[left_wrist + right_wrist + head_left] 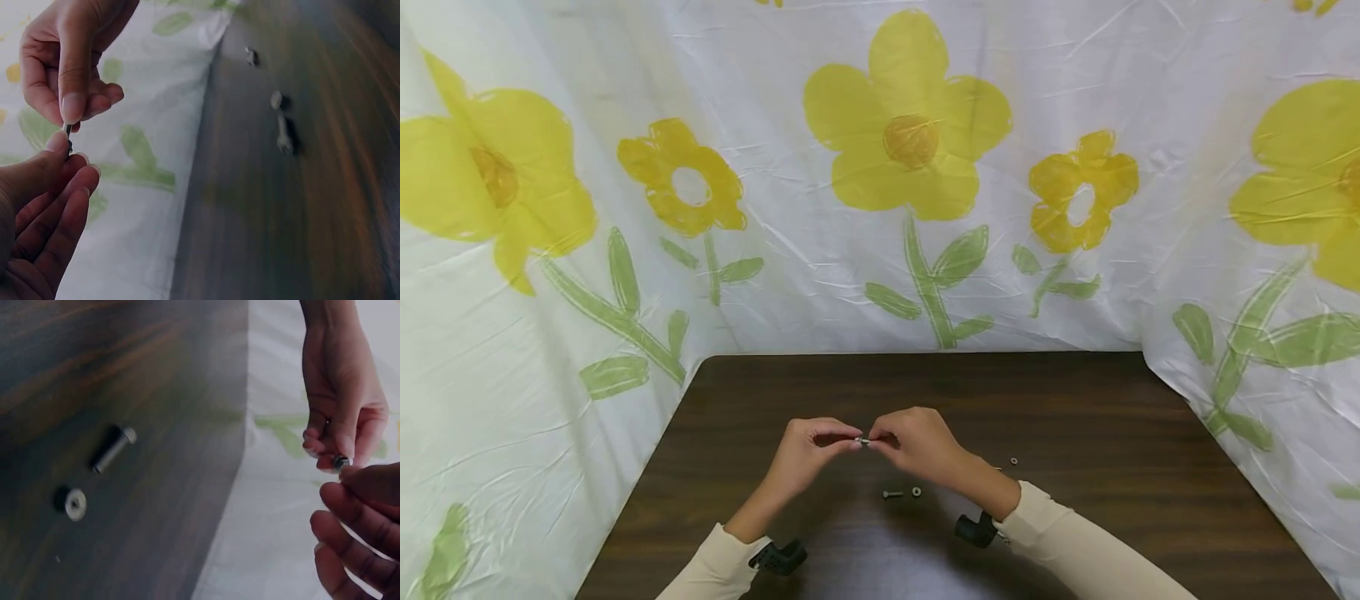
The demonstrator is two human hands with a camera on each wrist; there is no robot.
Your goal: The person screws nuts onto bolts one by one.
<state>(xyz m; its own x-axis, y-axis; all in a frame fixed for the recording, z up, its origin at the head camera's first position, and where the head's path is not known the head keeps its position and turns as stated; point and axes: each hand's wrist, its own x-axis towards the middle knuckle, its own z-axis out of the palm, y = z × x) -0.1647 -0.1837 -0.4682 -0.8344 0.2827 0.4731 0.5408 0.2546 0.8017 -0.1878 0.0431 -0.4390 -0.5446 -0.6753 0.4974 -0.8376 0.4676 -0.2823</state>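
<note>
Both hands meet over the table's middle in the head view, fingertip to fingertip around a small metal bolt [864, 441]. My left hand [808, 450] pinches its wider end between thumb and fingers; whether that end is the head or a nut, I cannot tell. From the other side, my right hand [921, 442] pinches the thin shank [67, 129]. Fingertips hide much of the piece. Nearer the person, a second bolt [892, 494] lies on its side, with a nut [916, 492] just to its right.
A dark wooden table [737, 400] carries the small parts. Another small nut [1013, 461] lies beyond the right wrist, beside a thin metal piece [997, 468] mostly hidden by the forearm. A white flowered curtain [820, 275] hangs around the table's back and sides.
</note>
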